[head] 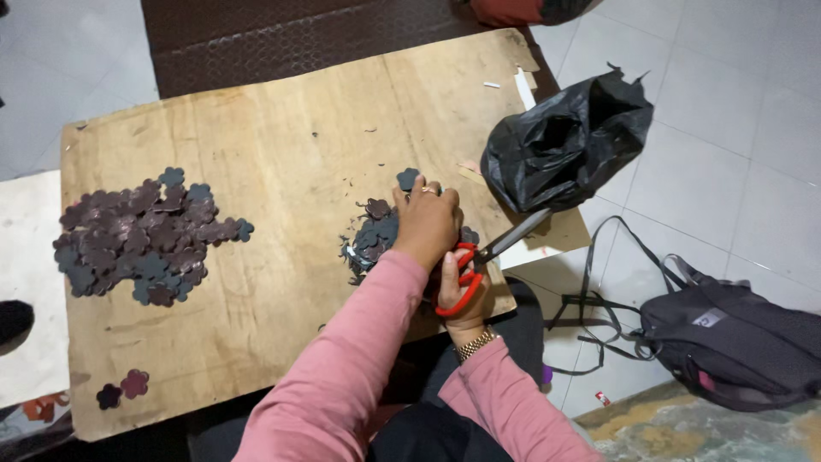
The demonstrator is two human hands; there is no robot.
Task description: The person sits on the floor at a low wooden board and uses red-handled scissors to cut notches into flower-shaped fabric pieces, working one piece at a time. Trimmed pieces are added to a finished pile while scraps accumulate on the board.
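Using the big bare plywood board (pixel 291 154) on the floor as the reference point. Far left of the board there's a large heap of dark flower-shaped cutouts (pixel 141 235), greyish and maroon, looks like thin leather or foam. Two loose flower pieces (pixel 122 389) sit down by the board's near-left corner.

Moving right, near the board's right edge, is a smaller pile of the same dark flower shapes (pixel 376 233) mixed with offcut scraps. The left hand (pixel 428 222), pink sleeve, ring on a finger, is pressed flat over that pile with fingers spread, touching the pieces; can't really tell if it has one pinched underneath. Just below it, the right hand (pixel 457 295), gold watch on the wrist, is closed through the loops of the red-handled scissors (pixel 483 261), blades pointing off the board's right edge and nearly shut.

My read: this is the picking-up bit between cuts, grabbing the next piece from the small pile. Next move would need one piece lifted clear of the scraps and the blades opened.

Right of the board: a crumpled black plastic bag (pixel 564 141) sitting close to the scissor tips, so a bit in the way, then a dark backpack with long straps (pixel 727 338) well apart on the white tile.
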